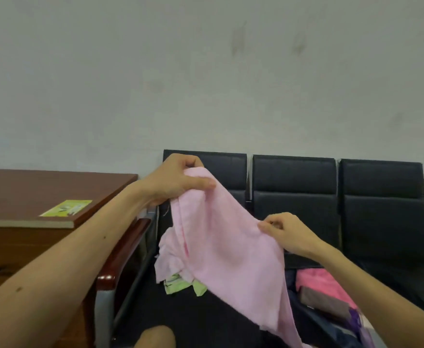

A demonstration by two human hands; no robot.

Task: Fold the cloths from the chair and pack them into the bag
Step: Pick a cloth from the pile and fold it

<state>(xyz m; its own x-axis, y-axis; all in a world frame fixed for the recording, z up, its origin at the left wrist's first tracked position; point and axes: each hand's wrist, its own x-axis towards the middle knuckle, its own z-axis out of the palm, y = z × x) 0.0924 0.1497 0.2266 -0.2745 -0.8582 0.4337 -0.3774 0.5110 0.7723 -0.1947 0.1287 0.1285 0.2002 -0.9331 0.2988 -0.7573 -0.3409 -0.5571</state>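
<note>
I'm holding the pink cloth (221, 247) up at centre frame. My left hand (173, 182) is clamping the high corner between thumb and curled fingers, and my right hand (288, 233) is pinching the lower corner further right. I'm reading this as the opening-out stage of a fold: the cloth is hanging spread above the seat of the black chair (294, 177), not yet doubled. Its top edge is slanting from upper left down to the right. Its long axis is running toward the bottom right, with the tail trailing beside the bag (331, 332). Next I'm needing to level both corners and bring them together. A green cloth (180, 286) is waiting on the seat below.
</note>
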